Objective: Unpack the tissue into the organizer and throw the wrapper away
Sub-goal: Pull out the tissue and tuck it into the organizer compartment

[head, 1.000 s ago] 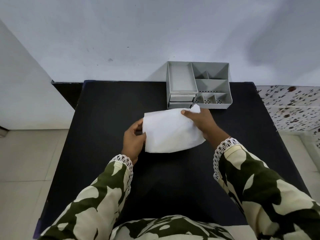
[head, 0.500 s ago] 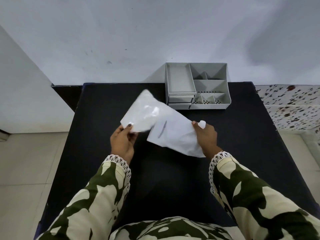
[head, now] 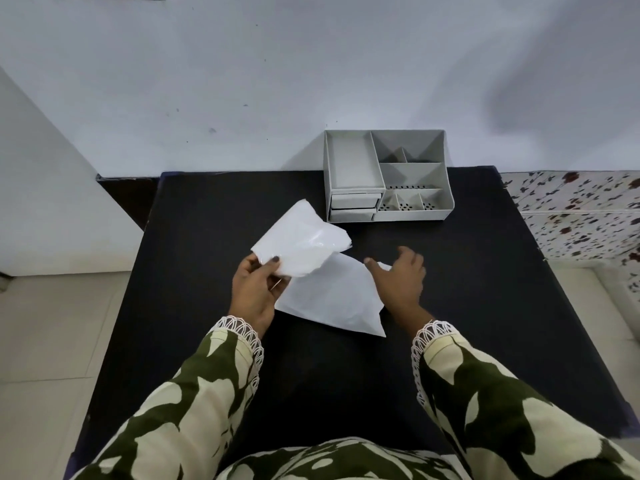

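Observation:
My left hand [head: 254, 292] pinches the near corner of a glossy white wrapper [head: 301, 244], lifted up and to the left over the table. Just below it a flat white tissue stack [head: 332, 299] lies on the black table [head: 207, 220], its far edge tucked under the wrapper. At the stack's right edge my right hand [head: 401, 282] hovers with fingers spread, and a small white corner shows by its thumb. The grey organizer [head: 446, 209] stands at the table's far edge, with a long left tray, two small drawers and several smaller compartments, all bare.
A pale wall rises straight behind the organizer. A speckled tiled ledge [head: 571, 216] adjoins the table on the right. Beige floor tiles [head: 52, 323] lie to the left. My patterned sleeves cover the near part of the table.
The wrapper has come off the tissue and moved up and left in my left hand. My right hand has let go of the tissue, which now lies flat on the table.

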